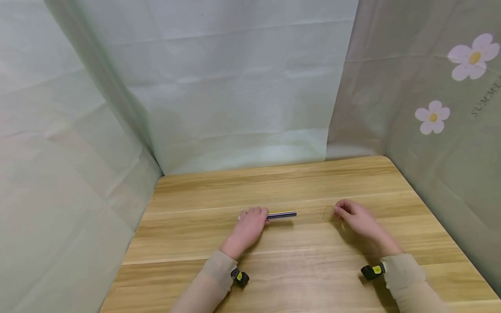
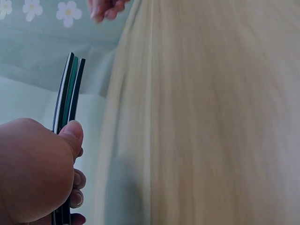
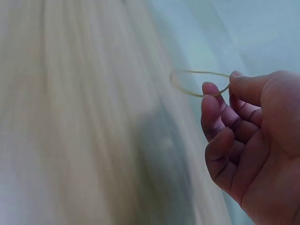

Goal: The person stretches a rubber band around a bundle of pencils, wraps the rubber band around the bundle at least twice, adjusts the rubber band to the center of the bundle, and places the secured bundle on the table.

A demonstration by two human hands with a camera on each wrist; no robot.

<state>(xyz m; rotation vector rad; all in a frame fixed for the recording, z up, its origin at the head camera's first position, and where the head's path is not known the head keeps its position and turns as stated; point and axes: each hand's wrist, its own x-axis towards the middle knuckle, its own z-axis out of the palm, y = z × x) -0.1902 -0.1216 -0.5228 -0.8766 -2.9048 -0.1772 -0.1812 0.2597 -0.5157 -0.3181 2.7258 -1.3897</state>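
My left hand (image 1: 249, 224) grips a small bundle of pencils (image 1: 282, 215), held roughly level above the table. Dark, green and pale-striped sides of the pencils (image 2: 70, 93) show in the left wrist view, with the thumb lying along them. Their middle is hidden by the hand. To the right, my right hand (image 1: 358, 219) pinches a thin yellowish rubber band (image 1: 328, 214) between thumb and fingers. In the right wrist view the rubber band (image 3: 199, 72) hangs out as an open loop, apart from the pencils.
Both hands are over a wood-grain table (image 1: 313, 269). Pale cloth (image 1: 235, 108) hangs behind it and on the left, and a flower-printed cloth (image 1: 450, 165) hangs on the right. Each wrist wears a small black camera (image 1: 372, 272) on a strap.
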